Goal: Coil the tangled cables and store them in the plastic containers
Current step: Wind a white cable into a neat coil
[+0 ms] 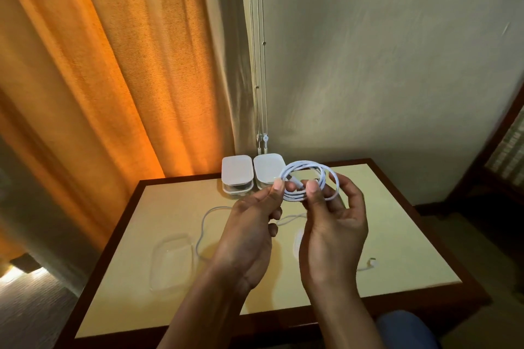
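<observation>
— Orange curtain (99,93) hangs far left, beyond the table (397,235). What comes next?
— I see a clear lid or tub (174,261) near-left on the top; I can't tell which. Past it a loose cable (201,225) trails toward the middle.
— And the hands?
— My left hand (246,232) pinches the plug end against the coiled cable (304,164). My right hand (334,229) pinches the loops. The coil is held above mid-table, in front of two lidded boxes (236,173) at the far edge.
— How to finish well?
— I'd tuck the end through, I think, keeping the loops even and snug. To the right the top looks bare; only a plug (371,263) lies near that edge.
</observation>
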The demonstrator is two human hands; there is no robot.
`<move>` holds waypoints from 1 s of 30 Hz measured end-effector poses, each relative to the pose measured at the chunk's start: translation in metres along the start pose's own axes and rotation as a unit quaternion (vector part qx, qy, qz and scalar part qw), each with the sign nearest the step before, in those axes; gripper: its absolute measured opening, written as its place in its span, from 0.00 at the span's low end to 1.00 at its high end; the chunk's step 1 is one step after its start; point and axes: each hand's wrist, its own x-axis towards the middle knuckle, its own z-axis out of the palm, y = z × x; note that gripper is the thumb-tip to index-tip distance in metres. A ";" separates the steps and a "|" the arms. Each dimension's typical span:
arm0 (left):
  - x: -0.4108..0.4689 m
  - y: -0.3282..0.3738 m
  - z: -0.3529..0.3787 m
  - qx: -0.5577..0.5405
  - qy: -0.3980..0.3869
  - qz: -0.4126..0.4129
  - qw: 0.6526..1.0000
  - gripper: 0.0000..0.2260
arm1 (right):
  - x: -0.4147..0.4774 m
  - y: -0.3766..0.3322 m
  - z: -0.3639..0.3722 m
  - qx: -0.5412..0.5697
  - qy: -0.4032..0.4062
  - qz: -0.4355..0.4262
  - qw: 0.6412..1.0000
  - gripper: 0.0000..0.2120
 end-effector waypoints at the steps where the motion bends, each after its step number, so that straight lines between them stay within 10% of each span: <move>1: 0.000 0.000 0.001 -0.005 0.000 -0.005 1.000 0.12 | -0.003 -0.001 0.001 -0.042 0.017 -0.037 0.998 0.16; 13: -0.001 0.008 -0.004 -0.024 -0.052 -0.038 0.998 0.14 | 0.013 -0.012 -0.008 0.009 -0.093 0.014 0.996 0.22; 23: 0.021 0.059 -0.033 0.228 -0.165 0.012 0.960 0.14 | 0.032 -0.034 -0.030 -0.147 -0.263 0.048 0.952 0.25; 30: 0.023 0.062 -0.024 0.253 -0.194 0.011 0.948 0.09 | 0.027 -0.036 -0.019 0.090 -0.254 0.156 0.950 0.31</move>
